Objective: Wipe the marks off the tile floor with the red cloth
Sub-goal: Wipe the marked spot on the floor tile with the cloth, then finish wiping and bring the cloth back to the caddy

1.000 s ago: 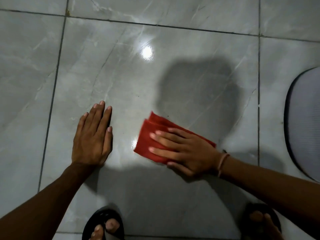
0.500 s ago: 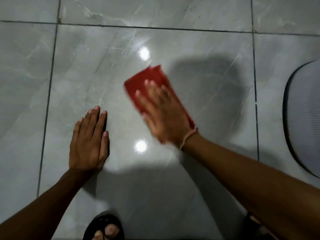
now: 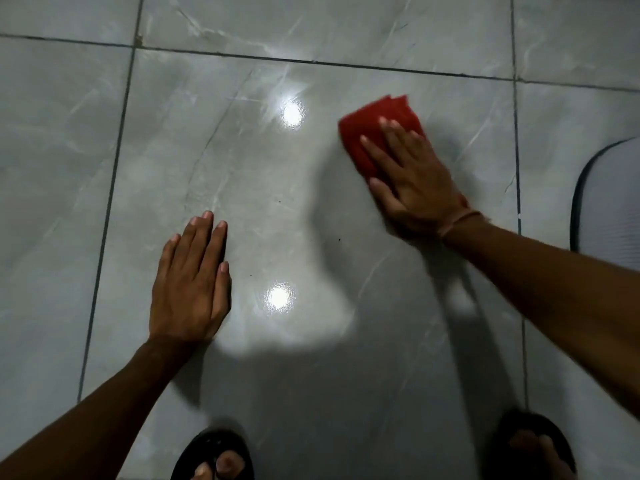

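Cloth: the red cloth [image 3: 377,119] lies folded flat on the floor [image 3: 242,168], in the far right part of the big tile, up and right of the far glare spot [image 3: 292,114].
Right hand: the right hand [image 3: 412,178] lies spread on the cloth, palm down, fingers [image 3: 372,147] extended; it presses the cloth rather than gripping it, which I judge spreads the force over the whole pad for scrubbing (its outline is blurred, so it is likely mid-stroke).
Left hand: the left hand [image 3: 190,282] is flat and empty on the tile, fingers together, down and left of the glare spot; it looks like a prop for the crouched body so the other arm can push freely.
Marks: a few small dark specks [image 3: 338,240] sit below the glare spot, between the two hands; I cannot tell if fainter smears remain.
Edges: the right grout line [image 3: 516,150] runs just right of the cloth, the far grout line [image 3: 311,62] beyond it.
Mat: a grey mat [image 3: 609,195] lies past that right line, well right of the glare spot; a wide stroke that way could catch its rim.
Open room: bare tile stretches left of the cloth past the glare spot and down towards the specks.
Feet: two sandals, one [image 3: 213,455] near the bottom edge, bound the near side.
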The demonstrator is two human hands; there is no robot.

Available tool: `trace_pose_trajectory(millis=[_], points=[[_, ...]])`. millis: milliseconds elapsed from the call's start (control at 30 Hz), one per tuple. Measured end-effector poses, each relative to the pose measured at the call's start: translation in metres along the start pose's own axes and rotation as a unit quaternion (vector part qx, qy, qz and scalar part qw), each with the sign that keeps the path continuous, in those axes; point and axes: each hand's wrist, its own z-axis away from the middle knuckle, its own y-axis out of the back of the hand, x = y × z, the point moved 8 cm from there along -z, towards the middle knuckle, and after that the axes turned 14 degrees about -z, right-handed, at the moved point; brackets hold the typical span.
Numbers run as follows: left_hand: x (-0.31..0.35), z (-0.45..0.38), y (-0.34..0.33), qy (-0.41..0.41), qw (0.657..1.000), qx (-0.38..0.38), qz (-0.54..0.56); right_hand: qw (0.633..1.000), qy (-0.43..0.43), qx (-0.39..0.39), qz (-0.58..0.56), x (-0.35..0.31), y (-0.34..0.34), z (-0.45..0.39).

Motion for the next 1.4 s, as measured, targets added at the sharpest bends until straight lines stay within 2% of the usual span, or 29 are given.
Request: trace_pose_trajectory(millis=[67,133,233,333,433,500,567,700,800,867,967,1067,1133,1200,1267,1400], points=[[-0.001,-0.001,0.001,-0.003,1.0,0.001,0.001,1.0,0.01,0.009,-0.006,-0.048,-0.019,-0.039],[-0.002,-0.001,0.001,-0.003,1.0,0.0,-0.001,0.998,0.069,-0.012,-0.004,-0.101,-0.044,-0.044],[-0.001,0.0,0.001,-0.007,1.0,0.002,-0.003,0.981,0.176,-0.08,-0.015,-0.144,-0.076,0.022],[-0.002,0.0,0.0,-0.008,1.0,-0.002,0.0,0.966,0.225,-0.124,-0.033,-0.12,-0.073,0.106],[-0.001,0.0,0.003,-0.002,1.0,-0.005,0.01,0.98,0.164,-0.112,-0.013,-0.05,-0.043,0.126],[0.0,-0.001,0.005,0.001,1.0,-0.001,0.001,0.99,0.105,-0.089,0.0,-0.016,-0.025,0.103],[0.0,-0.001,0.005,-0.002,1.0,-0.003,-0.003,0.995,0.069,-0.066,0.007,-0.01,-0.016,0.066],[0.001,-0.001,-0.001,-0.012,1.0,-0.001,-0.018,0.999,0.042,-0.031,-0.008,-0.047,-0.028,-0.008],[0.001,-0.001,-0.001,-0.019,0.999,0.005,-0.028,0.997,0.053,-0.018,-0.045,-0.092,-0.044,-0.015],[0.007,-0.001,0.003,-0.021,0.999,-0.012,-0.04,0.991,0.071,-0.048,-0.1,-0.118,-0.052,0.011],[0.02,-0.004,0.023,-0.021,0.994,-0.089,-0.066,0.976,0.072,-0.149,-0.141,-0.141,-0.046,0.057],[0.058,-0.016,0.075,-0.08,0.982,-0.144,-0.093,0.96,-0.039,-0.166,-0.223,-0.124,0.006,0.083],[0.101,-0.029,0.133,-0.118,0.981,-0.109,-0.105,0.947,-0.114,-0.132,-0.27,-0.106,0.071,0.105],[0.16,-0.042,0.193,-0.143,0.984,-0.073,-0.084,0.937,-0.169,-0.065,-0.3,-0.086,0.15,0.132],[0.225,-0.049,0.242,-0.166,0.983,-0.066,-0.041,0.938,-0.202,0.015,-0.28,-0.063,0.228,0.159],[0.364,-0.055,0.317,-0.23,0.969,-0.075,0.039,0.949,-0.226,0.141,-0.168,-0.004,0.361,0.212]])
